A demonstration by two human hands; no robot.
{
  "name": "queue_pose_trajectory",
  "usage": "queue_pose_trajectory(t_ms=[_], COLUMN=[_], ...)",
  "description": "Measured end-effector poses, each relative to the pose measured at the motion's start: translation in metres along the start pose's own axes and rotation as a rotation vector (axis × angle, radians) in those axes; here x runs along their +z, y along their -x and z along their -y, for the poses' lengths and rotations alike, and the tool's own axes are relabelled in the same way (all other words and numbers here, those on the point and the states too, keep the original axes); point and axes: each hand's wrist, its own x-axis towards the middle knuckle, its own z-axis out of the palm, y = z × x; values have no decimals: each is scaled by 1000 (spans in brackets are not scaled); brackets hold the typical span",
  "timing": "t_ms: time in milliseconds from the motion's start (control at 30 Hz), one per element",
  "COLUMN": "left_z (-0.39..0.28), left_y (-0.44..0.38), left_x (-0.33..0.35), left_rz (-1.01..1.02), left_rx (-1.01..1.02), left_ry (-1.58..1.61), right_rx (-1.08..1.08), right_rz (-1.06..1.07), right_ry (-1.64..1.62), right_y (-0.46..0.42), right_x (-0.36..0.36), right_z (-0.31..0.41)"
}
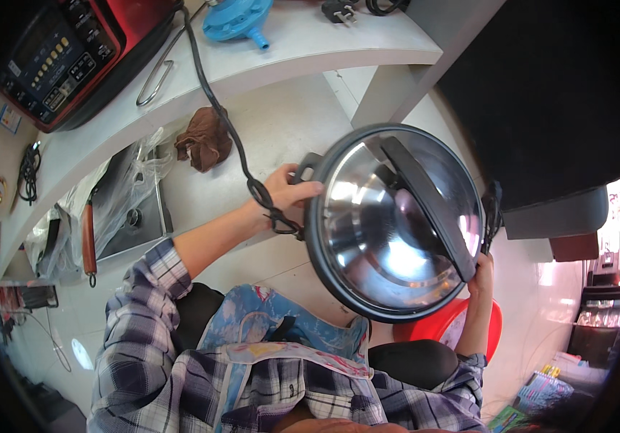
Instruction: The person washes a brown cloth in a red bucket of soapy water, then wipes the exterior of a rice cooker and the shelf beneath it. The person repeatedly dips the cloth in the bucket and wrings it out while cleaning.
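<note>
A large round cooker with a shiny steel lid [361, 216] is held before me. A long black handle bar [423, 203] crosses the lid. My left hand [286, 192] grips the cooker at its black side handle [308, 168], with the thumb on the rim. On the opposite side, my right hand [482, 275] holds the rim beside the end of the bar; its fingers are mostly hidden. A bundled black cord [492, 214] hangs at that edge. Another black power cord [207, 84], knotted near its lower end, passes by my left wrist. The cooker's body is hidden beneath the lid.
A red appliance [142, 24], a blue gas regulator [237, 21] and a black plug [339, 11] rest on the white shelf [299, 59]. Below are a brown cloth [205, 139] and a plastic-wrapped stove [134, 216]. A red basin [492, 325] stands by my right arm.
</note>
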Motion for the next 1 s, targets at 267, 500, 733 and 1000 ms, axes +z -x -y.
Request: queue_pose_trajectory(t_ms=[267,500,733,1000], left_z=[26,30,59,58], left_y=[-11,-10,-17,-18], left_x=[38,45,45,55], left_rz=[107,161,90,125], left_rx=[-73,-104,-17,-94], left_ry=[-93,-160,-237,-181], right_rx=[33,44,111,66], right_rz=[-60,-74,-77,-128], right_ry=[86,185,281,449], right_y=[-32,-57,-78,-97], right_x=[-55,-49,-38,-54], right_z=[-23,-20,-28,-30])
